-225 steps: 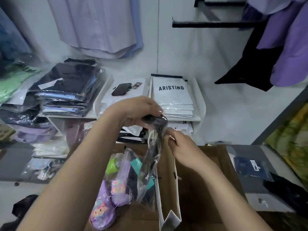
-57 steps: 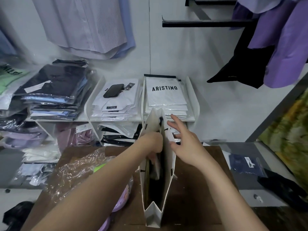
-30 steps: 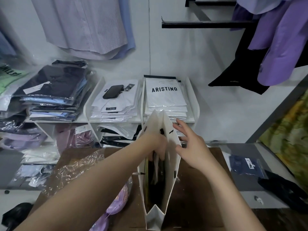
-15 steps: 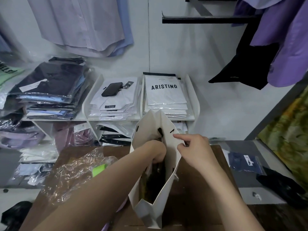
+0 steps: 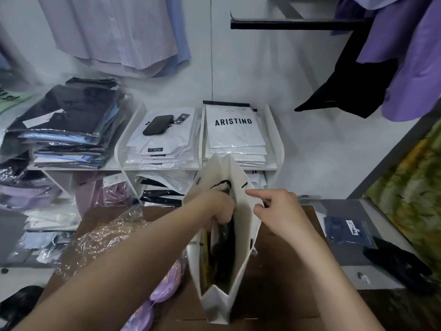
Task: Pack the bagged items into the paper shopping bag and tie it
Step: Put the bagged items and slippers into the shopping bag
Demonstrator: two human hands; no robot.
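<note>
Head view: the white paper bag [image 5: 248,240] stands open between both hands. The left hand [image 5: 217,207] reaches into its mouth, fingers curled on a dark bagged item [image 5: 223,254]; the right hand [image 5: 279,211] pinches the bag's right rim.

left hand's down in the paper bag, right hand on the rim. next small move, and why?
Probably let go and draw the left hand up out of the paper bag. It is inside the mouth on a dark bagged item that already sits deep. The right hand pinches the right rim, holding the mouth open, so the exit looks clear. A clear plastic bag with purple items still lies left of it.
</note>
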